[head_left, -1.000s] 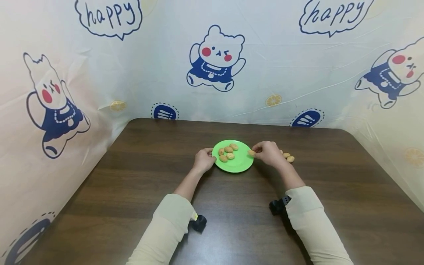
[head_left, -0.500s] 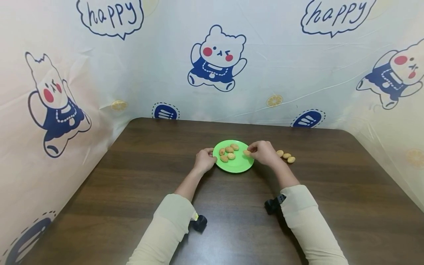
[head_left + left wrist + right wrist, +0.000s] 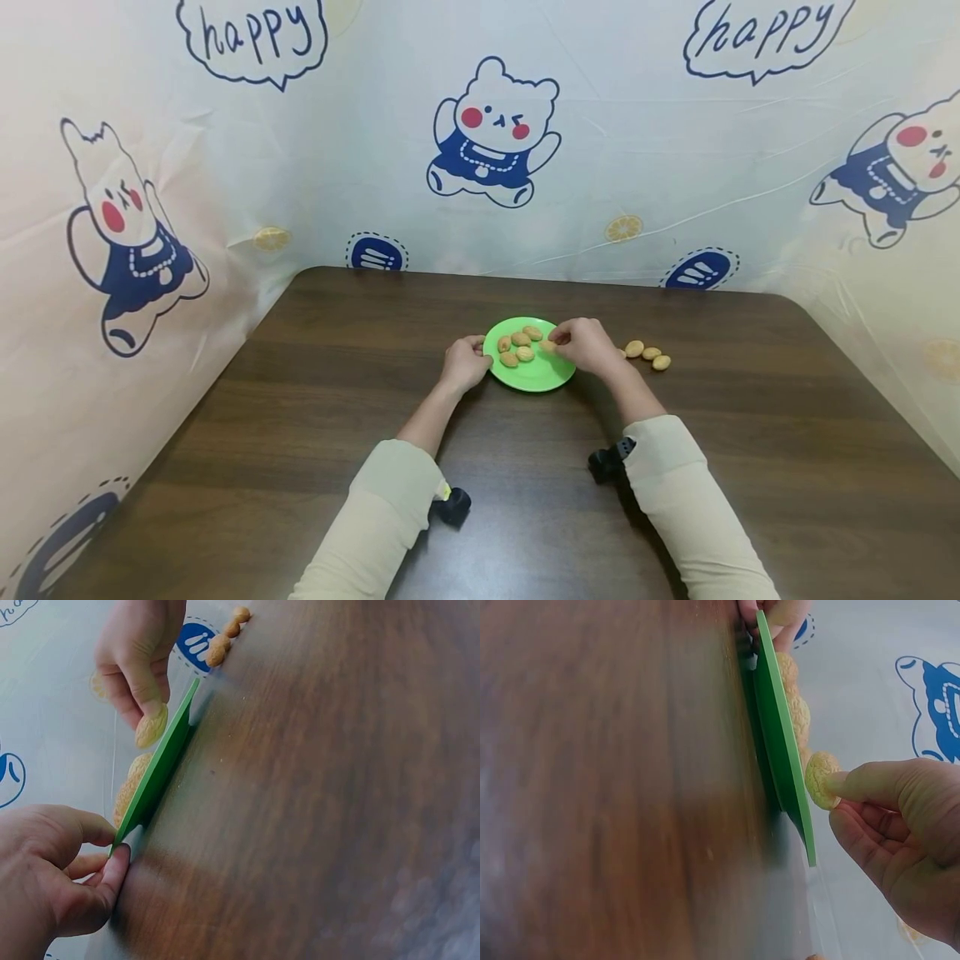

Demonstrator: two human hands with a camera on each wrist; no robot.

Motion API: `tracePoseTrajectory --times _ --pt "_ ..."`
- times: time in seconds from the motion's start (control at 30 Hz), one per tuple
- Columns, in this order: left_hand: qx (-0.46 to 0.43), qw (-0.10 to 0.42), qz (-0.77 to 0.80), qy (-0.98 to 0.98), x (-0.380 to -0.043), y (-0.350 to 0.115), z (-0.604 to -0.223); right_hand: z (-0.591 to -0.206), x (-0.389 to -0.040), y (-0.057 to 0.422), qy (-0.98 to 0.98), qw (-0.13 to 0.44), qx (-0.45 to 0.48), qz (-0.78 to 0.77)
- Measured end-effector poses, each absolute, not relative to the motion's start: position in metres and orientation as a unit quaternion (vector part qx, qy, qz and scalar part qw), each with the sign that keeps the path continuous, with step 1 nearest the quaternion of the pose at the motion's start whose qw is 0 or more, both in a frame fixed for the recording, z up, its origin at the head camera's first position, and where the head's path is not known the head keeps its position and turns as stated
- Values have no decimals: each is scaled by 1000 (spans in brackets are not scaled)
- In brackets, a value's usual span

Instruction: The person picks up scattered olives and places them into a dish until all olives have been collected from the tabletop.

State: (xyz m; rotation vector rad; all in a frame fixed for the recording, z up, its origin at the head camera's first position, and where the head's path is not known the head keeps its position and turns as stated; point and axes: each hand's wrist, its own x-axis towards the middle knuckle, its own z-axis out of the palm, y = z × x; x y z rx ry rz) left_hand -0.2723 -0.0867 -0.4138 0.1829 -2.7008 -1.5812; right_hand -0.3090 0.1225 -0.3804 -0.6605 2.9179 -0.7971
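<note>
A round green plate [image 3: 532, 380] lies on the table with several tan, wrinkled walnuts [image 3: 525, 354] grouped on its left half. My left hand [image 3: 465, 365] pinches the plate's left rim between thumb and fingers; the left wrist view shows the thumb [image 3: 116, 870] below the rim. Over the right part of the plate, my right hand [image 3: 588, 346] holds one walnut [image 3: 823, 780] by the fingertips. In the right wrist view that walnut is close over the plate's surface, beside the others.
Several more walnuts [image 3: 651, 353] lie on the dark wooden table [image 3: 525, 483] to the right of the plate, partly behind my right hand. A printed curtain [image 3: 637, 150] hangs around the table's far and side edges. Each wrist bears a small black camera [image 3: 606, 465].
My right hand has moved left with the walnut, from the plate's right rim to over the plate, uncovering more walnuts on the table. My left hand has stayed at the rim.
</note>
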Motion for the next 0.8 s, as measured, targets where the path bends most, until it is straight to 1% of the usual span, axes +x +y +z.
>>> tracePoseTrajectory --times 0.2,0.43,0.8 --pt "56 5 -505 -861 -272 -87 -413 -382 -311 119 935 18 -227 -270" --pt "57 6 -498 -865 -275 -87 -416 -382 -311 113 938 35 -220 -267" --pt "58 9 -492 -869 -275 -87 -416 -384 -313 111 944 44 -209 -250"
